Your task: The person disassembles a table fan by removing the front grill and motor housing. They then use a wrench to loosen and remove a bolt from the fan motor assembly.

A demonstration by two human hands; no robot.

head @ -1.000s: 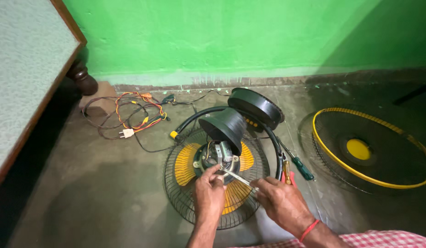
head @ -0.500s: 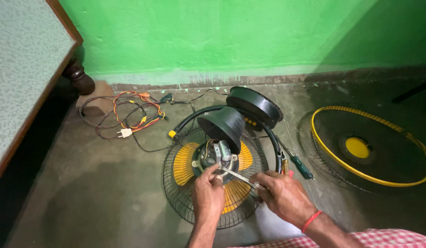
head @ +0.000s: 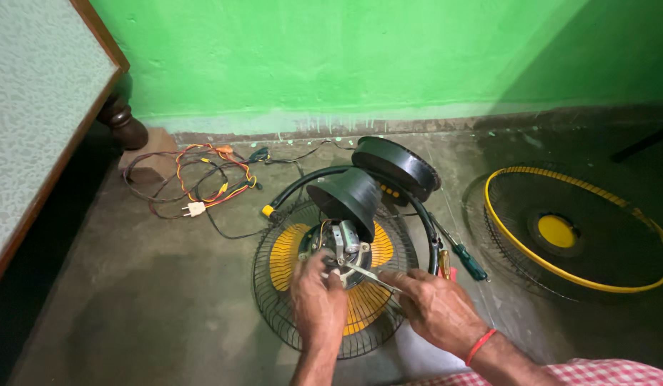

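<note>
Compared with half a second ago, little has changed: both hands stay over the fan motor (head: 343, 246), and the right hand has drawn slightly nearer the viewer, so that more of the thin metal tool (head: 370, 275) shows between the two hands. The cables and the loose grille lie where they did.

The motor is a small metal block with exposed wiring, sitting at the centre of the rear fan guard (head: 274, 286), a round black wire cage lying flat on the concrete floor (head: 145, 314) with yellow blades (head: 287, 254) showing through it. A black cone-shaped motor cover (head: 349, 196) sits tilted just beyond the motor, and a black round housing (head: 396, 164) lies farther off to the right.

The tool is slender and silvery; its long axis runs from near right to far left, with the tip pointing at the motor.

The left hand (head: 318, 307) is curled with its fingertips pressed on the motor body. The right hand (head: 435, 307) is closed around the near end of the tool.

A green-handled screwdriver (head: 466, 261) lies just to the right of the guard. The front grille (head: 581, 236), which is black with a yellow rim, lies well apart to the right. A tangle of orange and black cables (head: 203, 179) with a white plug lies to the far left.
</note>
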